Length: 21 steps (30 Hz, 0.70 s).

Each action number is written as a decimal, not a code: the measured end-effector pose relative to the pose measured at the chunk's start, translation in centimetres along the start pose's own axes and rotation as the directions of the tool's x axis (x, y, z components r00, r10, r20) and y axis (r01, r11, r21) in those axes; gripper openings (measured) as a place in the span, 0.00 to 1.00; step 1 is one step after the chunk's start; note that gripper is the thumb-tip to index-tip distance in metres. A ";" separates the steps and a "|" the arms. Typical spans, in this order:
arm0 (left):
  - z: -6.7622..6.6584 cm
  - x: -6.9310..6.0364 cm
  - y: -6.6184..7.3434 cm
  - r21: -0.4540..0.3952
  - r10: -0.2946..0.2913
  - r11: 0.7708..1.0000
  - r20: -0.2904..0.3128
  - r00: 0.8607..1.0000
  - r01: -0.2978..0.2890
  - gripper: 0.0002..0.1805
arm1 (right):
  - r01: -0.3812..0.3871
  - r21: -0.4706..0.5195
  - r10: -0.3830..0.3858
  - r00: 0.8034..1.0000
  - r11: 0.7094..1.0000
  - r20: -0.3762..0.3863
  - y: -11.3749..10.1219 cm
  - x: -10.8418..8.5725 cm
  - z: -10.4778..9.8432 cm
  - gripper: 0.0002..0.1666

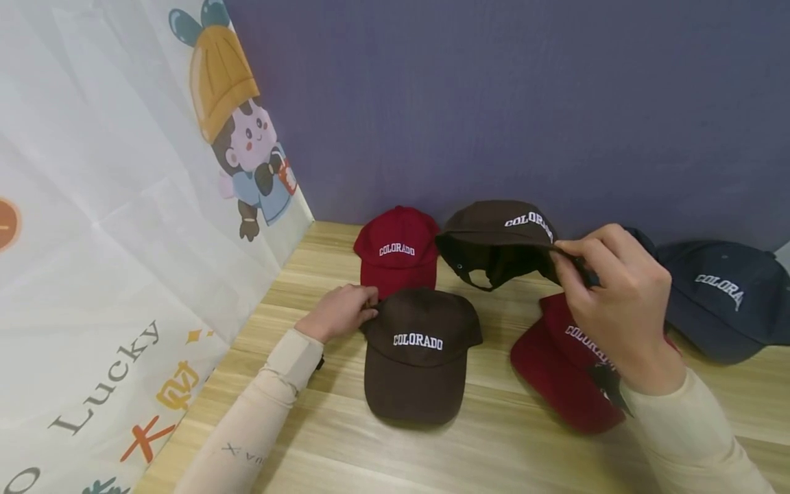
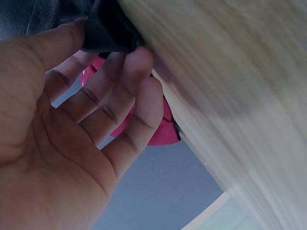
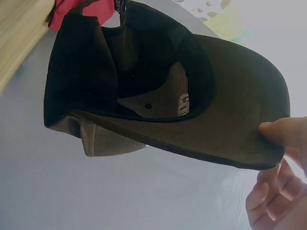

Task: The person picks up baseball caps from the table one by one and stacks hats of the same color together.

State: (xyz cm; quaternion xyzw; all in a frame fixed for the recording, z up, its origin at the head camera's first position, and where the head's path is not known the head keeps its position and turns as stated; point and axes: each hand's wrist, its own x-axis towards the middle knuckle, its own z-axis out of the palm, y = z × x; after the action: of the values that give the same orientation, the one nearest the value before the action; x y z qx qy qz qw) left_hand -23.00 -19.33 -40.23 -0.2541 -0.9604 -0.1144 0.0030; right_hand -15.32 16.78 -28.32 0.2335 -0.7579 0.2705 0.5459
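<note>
My right hand (image 1: pixel 623 302) pinches the brim of a brown cap (image 1: pixel 521 223), which is raised off the table and tilted so its hollow inside shows. In the right wrist view, the thumb of that hand (image 3: pixel 283 163) lies on the underside of the brim (image 3: pixel 240 105). A second brown cap (image 1: pixel 420 322) sits on the table, brim toward me. At its left edge my left hand (image 1: pixel 339 312) pinches the fabric; in the left wrist view the hand (image 2: pixel 86 105) has its thumb and a finger on the dark edge (image 2: pixel 110 28).
Behind the brown cap stands a red cap (image 1: pixel 398 240). Another red cap (image 1: pixel 555 370) lies partly under my right hand, with a dark blue cap (image 1: pixel 722 295) to its right. A blue-grey panel (image 1: pixel 494 103) backs the wooden table (image 1: pixel 321 425); a printed white sheet (image 1: pixel 80 206) hangs left.
</note>
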 end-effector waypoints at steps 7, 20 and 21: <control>0.3 0.0 -0.2 -0.016 0.000 1.000 -0.017 1.000 0.000 0.12 | 0.008 0.022 -0.008 1.000 1.000 -0.017 0.1 0.0 -0.1 0.03; 0.4 0.0 -0.3 -0.023 -0.020 1.000 -0.024 1.000 0.019 0.11 | 0.032 0.111 -0.024 0.997 0.993 -0.075 -1.3 0.2 -0.6 0.04; 0.4 0.0 -0.3 -0.023 -0.021 1.000 -0.023 1.000 0.021 0.11 | 0.032 0.117 -0.023 0.997 0.993 -0.075 -1.5 0.3 -0.6 0.04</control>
State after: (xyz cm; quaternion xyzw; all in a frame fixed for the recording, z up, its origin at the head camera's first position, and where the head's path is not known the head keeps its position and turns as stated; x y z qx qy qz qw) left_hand -23.16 -19.50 -40.69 -0.2427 -0.9615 -0.1286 0.0102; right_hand -13.96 16.04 -27.66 0.2656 -0.7165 0.3158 0.5625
